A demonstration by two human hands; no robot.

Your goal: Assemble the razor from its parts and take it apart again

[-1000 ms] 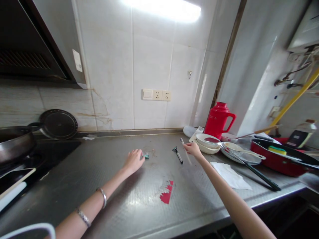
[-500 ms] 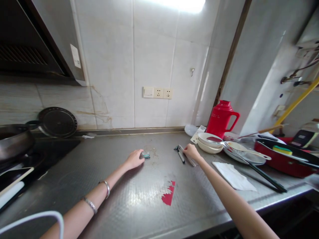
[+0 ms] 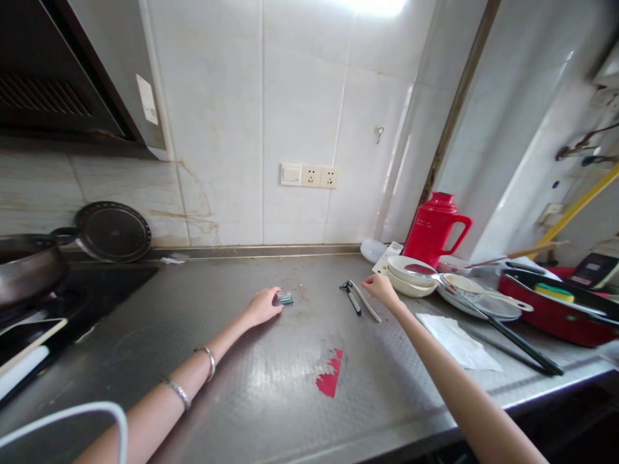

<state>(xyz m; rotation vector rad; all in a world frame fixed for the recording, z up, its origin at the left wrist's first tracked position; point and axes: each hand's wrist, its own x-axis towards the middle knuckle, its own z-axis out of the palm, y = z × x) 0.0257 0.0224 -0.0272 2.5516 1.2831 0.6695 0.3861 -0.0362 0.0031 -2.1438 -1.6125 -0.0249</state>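
Note:
My left hand (image 3: 264, 305) rests on the steel counter, its fingers closed around a small clear packet (image 3: 285, 298) with dark and greenish strips. Its fingers cover part of the packet. To the right lies a slim tool with a black T-shaped head (image 3: 351, 299), like a razor. Beside it is a thin, slightly curved pale grey strip (image 3: 366, 301). Just right of the strip's upper end, my right hand (image 3: 382, 289) has its fingers drawn together, with nothing visible in them. It looks apart from both slim things.
A torn red patch (image 3: 330, 374) marks the counter (image 3: 251, 386) in front. At right are a white napkin (image 3: 457, 341), stacked bowls (image 3: 411, 283), a red thermos (image 3: 433, 225) and a red pan (image 3: 551, 312). A pot (image 3: 29, 264) stands on the stove at left.
My right hand has moved slightly right, off the pale grey strip, which now shows along its whole length. My left hand stays at the packet. The view has shifted a little.

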